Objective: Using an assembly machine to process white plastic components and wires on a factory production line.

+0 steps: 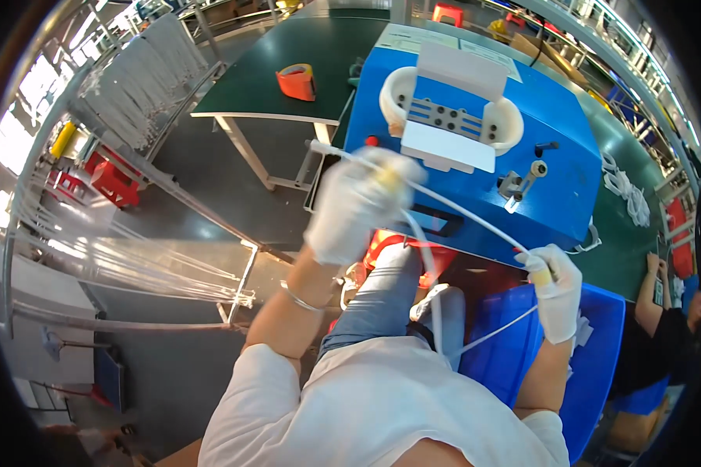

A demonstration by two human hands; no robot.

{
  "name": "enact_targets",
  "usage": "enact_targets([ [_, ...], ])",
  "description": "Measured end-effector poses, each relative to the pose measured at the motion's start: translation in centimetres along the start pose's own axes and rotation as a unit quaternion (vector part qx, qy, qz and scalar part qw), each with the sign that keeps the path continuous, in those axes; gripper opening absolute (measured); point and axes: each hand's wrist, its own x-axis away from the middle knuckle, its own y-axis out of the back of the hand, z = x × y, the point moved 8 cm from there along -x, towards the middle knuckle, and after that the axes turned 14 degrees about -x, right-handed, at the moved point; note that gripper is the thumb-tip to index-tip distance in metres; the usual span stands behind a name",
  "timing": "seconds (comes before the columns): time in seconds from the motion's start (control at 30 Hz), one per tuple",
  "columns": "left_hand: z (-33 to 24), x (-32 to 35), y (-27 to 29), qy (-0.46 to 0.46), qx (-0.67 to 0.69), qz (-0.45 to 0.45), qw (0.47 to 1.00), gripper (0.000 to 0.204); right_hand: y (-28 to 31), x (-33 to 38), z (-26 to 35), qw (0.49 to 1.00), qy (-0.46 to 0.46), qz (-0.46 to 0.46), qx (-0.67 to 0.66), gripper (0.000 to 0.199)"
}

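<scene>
Both my hands wear white gloves with yellowish finger wraps. My left hand [362, 202], smeared by motion, is closed around a white cord [467, 214] in front of the blue machine; a short end sticks out to its left. The cord runs taut across to my right hand [557, 292], whose fingers pinch it near the machine's lower right corner. From both hands the cord hangs down in a loop over my lap. Behind my hands, the blue machine [553, 109] carries two white round cups, a white hinged cover [452, 148] and a metal crank [530, 183].
A blue bin [600, 373] stands beside my right arm. An orange tape dispenser [296, 82] lies on the green table [249, 70]. At left, a metal rack [163, 183] holds many white cords. A coiled white cord bundle [627, 194] lies right of the machine, near another person [646, 327].
</scene>
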Motion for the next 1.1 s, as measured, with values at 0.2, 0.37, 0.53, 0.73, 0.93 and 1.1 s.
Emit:
enact_targets([
  [0.2,-1.8,-1.7,4.4,0.044,-0.075,-0.141,0.986,0.015,3.4,-0.4,-0.5,0.997,-0.027,-0.065,-0.010,0.007],
  [0.37,-3.0,-3.2,4.2,-0.007,-0.085,-0.108,0.991,0.017,4.2,-1.0,1.3,0.992,0.052,-0.117,0.015,0.006],
  [0.53,-2.6,-3.8,4.4,-0.013,-0.177,-0.184,0.967,0.012,4.8,-1.5,1.0,0.988,0.068,-0.136,0.035,0.005],
  [0.73,-3.3,-3.3,3.2,-0.157,-0.249,-0.210,0.932,0.011,6.6,-2.6,0.9,0.984,0.035,-0.139,0.105,0.008],
  [0.93,-2.6,-3.3,4.0,-0.178,-0.293,-0.224,0.912,0.012,10.6,-6.7,4.3,0.960,0.130,-0.184,0.166,0.011],
  [1.1,-2.7,-2.7,3.7,-0.128,-0.239,-0.223,0.936,0.037,11.9,-8.7,4.1,0.980,0.097,-0.109,0.132,0.009],
])
